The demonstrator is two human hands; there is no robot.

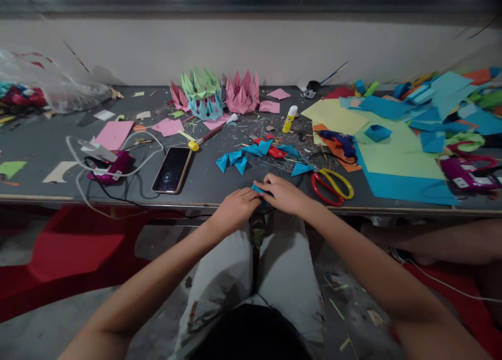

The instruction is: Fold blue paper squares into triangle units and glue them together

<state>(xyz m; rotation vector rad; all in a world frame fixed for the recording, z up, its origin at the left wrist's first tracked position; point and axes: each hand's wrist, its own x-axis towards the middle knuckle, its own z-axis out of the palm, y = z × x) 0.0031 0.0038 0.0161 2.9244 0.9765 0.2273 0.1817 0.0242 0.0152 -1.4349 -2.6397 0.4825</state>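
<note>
Both my hands meet at the table's front edge over a small folded piece of blue paper. My left hand presses its fingers on the near left side of it. From the right, my right hand pinches the same paper with thumb and fingers. Much of the piece is hidden under the fingers. Just beyond lie several blue folded paper triangles, with one more triangle to the right. Scissors with red and yellow handles rest right of my right hand.
A phone and a purple power strip with white cables lie left. Folded paper flowers stand by the wall. A glue stick, a glue gun and stacked coloured paper are right. Another person's leg is lower right.
</note>
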